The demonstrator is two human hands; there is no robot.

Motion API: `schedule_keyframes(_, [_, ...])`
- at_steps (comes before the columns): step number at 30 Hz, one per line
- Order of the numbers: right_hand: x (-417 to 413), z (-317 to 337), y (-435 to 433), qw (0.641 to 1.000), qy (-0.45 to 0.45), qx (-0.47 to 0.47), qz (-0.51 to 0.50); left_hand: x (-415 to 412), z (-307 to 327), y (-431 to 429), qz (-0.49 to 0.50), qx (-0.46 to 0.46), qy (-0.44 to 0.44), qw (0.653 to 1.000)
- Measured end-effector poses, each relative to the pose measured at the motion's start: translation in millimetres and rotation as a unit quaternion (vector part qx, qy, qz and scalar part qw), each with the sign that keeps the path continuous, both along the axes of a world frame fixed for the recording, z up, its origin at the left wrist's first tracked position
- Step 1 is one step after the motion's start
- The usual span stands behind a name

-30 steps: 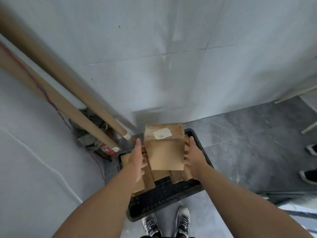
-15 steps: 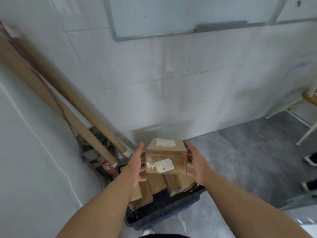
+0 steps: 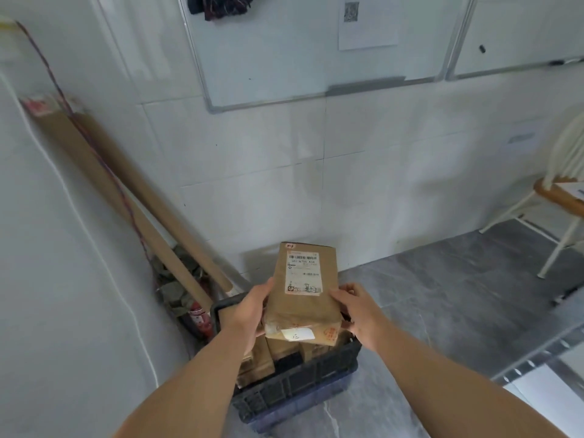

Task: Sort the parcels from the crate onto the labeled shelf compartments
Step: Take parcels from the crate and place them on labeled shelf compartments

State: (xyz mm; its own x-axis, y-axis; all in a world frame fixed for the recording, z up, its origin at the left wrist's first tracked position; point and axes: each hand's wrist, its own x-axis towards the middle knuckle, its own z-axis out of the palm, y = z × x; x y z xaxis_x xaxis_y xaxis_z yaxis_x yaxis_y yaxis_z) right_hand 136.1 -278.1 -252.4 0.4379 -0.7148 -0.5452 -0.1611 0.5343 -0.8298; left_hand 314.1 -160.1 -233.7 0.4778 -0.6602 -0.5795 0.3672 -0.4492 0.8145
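I hold a brown cardboard parcel (image 3: 303, 298) between both hands above a black plastic crate (image 3: 297, 380) on the floor. A white barcode label faces up on its top and a small white sticker sits on its near side. My left hand (image 3: 249, 314) grips its left side and my right hand (image 3: 357, 311) grips its right side. Several more brown parcels (image 3: 268, 355) lie in the crate beneath it, partly hidden by the held parcel and my arms.
Two long cardboard tubes (image 3: 132, 203) lean in the left corner over some clutter. A whiteboard (image 3: 316, 49) hangs on the tiled wall ahead. A white chair (image 3: 556, 203) stands at the right. A metal shelf edge (image 3: 537, 358) shows at the lower right.
The parcel has risen out of the crate and tipped, so its barcode label now faces up. My view has lifted toward the wall.
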Motion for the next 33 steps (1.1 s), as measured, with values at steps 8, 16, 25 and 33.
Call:
schedule_keyframes(8, [-20,19,19,0.999,-0.047,-0.017,-0.012,-14,17,17,-0.034,-0.034,-0.029,0.998])
schedule_keyframes(16, [-48,24,45,0.998,-0.019,-0.049,-0.031,-38,32,16,-0.066,-0.052,-0.045,0.995])
schedule_keyframes(25, [-91,30,109,0.984,-0.007,-0.136,-0.112,-68,34,29,-0.162,-0.077,-0.067,0.982])
schedule_keyframes(33, [-137,40,183,0.960,0.048,-0.189,-0.201,-119,21,55,-0.240,-0.102,-0.069,0.963])
